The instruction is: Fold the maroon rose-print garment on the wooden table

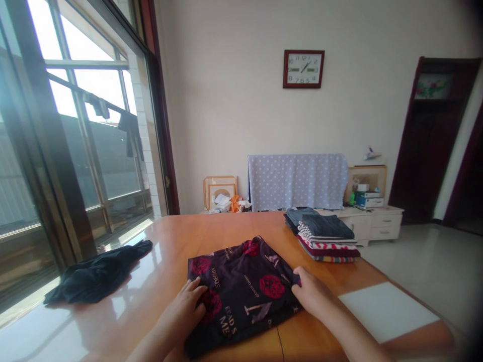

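A dark printed garment (251,296) with red round motifs and pale lettering lies spread on the wooden table (226,226) in front of me. Its exact kind is hard to tell. My left hand (188,304) rests on the garment's left side, fingers apart and lying on the fabric. At the right edge, my right hand (311,291) is closed, pinching the cloth between thumb and fingers. The lower edge of the garment faces me and is slightly uneven.
A crumpled dark garment (100,271) lies on the table's left. Folded clothes (326,236) are stacked at the back right, with a white sheet-like patch (388,306) nearer me. Behind stand a cloth-covered object (298,181) and a white cabinet (385,226). Windows are on the left.
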`<state>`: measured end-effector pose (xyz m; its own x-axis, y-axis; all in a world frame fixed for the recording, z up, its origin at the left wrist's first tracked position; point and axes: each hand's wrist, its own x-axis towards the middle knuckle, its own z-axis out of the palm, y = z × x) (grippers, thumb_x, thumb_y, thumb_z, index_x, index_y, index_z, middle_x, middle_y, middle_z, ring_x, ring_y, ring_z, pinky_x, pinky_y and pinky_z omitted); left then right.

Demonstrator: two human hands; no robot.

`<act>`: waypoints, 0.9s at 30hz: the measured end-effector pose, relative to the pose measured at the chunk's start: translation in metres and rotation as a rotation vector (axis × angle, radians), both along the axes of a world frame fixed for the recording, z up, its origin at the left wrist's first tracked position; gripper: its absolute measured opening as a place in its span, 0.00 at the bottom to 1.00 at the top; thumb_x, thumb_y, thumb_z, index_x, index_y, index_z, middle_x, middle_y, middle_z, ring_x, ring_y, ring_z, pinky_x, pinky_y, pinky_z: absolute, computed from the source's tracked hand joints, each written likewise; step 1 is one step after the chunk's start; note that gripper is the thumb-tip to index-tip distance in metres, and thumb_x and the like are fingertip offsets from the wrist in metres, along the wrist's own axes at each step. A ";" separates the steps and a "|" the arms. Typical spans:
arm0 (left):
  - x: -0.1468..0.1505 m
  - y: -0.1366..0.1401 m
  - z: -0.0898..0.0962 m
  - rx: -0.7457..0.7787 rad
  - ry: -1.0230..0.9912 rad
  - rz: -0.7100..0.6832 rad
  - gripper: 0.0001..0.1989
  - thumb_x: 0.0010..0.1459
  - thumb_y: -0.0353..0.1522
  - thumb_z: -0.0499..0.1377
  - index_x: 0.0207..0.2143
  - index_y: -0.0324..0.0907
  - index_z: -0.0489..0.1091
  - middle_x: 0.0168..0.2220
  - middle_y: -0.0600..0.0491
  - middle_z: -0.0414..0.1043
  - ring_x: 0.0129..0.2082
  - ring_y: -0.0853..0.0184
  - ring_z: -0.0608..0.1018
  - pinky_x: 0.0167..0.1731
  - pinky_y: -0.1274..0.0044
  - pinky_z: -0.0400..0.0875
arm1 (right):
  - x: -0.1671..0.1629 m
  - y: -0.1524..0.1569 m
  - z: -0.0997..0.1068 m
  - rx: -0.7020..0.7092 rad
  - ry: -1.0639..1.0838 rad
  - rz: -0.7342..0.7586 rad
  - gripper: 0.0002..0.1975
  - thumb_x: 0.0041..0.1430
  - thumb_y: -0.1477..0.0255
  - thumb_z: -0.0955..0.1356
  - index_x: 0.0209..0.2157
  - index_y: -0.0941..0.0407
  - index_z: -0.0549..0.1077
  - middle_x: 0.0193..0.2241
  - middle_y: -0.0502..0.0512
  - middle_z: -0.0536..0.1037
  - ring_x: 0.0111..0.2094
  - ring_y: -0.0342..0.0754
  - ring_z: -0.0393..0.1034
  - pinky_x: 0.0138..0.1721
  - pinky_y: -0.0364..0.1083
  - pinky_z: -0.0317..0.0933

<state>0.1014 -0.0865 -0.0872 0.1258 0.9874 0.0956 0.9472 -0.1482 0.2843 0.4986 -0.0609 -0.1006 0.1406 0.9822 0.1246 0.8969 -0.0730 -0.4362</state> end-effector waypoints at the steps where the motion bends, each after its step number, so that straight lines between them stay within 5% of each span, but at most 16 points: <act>1: -0.008 0.006 0.004 -0.016 0.022 -0.002 0.29 0.55 0.30 0.56 0.60 0.45 0.72 0.69 0.48 0.60 0.69 0.52 0.61 0.69 0.62 0.54 | 0.001 -0.015 -0.001 -0.015 0.032 0.046 0.17 0.53 0.73 0.66 0.46 0.51 0.72 0.37 0.54 0.81 0.38 0.52 0.75 0.35 0.45 0.55; 4: -0.025 0.025 0.015 -0.021 0.084 -0.020 0.30 0.52 0.27 0.57 0.58 0.46 0.74 0.68 0.48 0.62 0.70 0.50 0.58 0.69 0.60 0.52 | 0.006 -0.050 -0.005 -0.041 0.190 0.194 0.12 0.52 0.72 0.67 0.40 0.50 0.73 0.28 0.48 0.78 0.31 0.47 0.71 0.32 0.43 0.54; 7: -0.023 0.044 0.026 0.071 0.083 -0.059 0.27 0.51 0.25 0.56 0.53 0.44 0.76 0.61 0.46 0.71 0.63 0.54 0.70 0.64 0.66 0.61 | 0.015 -0.050 -0.003 -0.036 0.406 0.260 0.09 0.57 0.65 0.67 0.37 0.53 0.73 0.26 0.48 0.75 0.28 0.45 0.67 0.30 0.41 0.54; 13: 0.019 0.081 0.041 0.174 -0.020 -0.117 0.15 0.63 0.30 0.53 0.47 0.44 0.77 0.50 0.47 0.77 0.50 0.61 0.78 0.52 0.73 0.69 | 0.025 0.025 0.002 -0.004 0.647 0.119 0.11 0.56 0.65 0.63 0.34 0.56 0.72 0.24 0.49 0.74 0.26 0.45 0.67 0.28 0.41 0.58; 27: 0.074 0.172 0.003 0.117 -0.035 -0.047 0.18 0.63 0.30 0.51 0.50 0.39 0.75 0.50 0.44 0.78 0.52 0.62 0.78 0.54 0.75 0.67 | -0.003 0.140 0.016 -0.054 0.337 0.121 0.09 0.37 0.77 0.71 0.13 0.54 0.68 0.13 0.48 0.65 0.26 0.47 0.67 0.30 0.43 0.53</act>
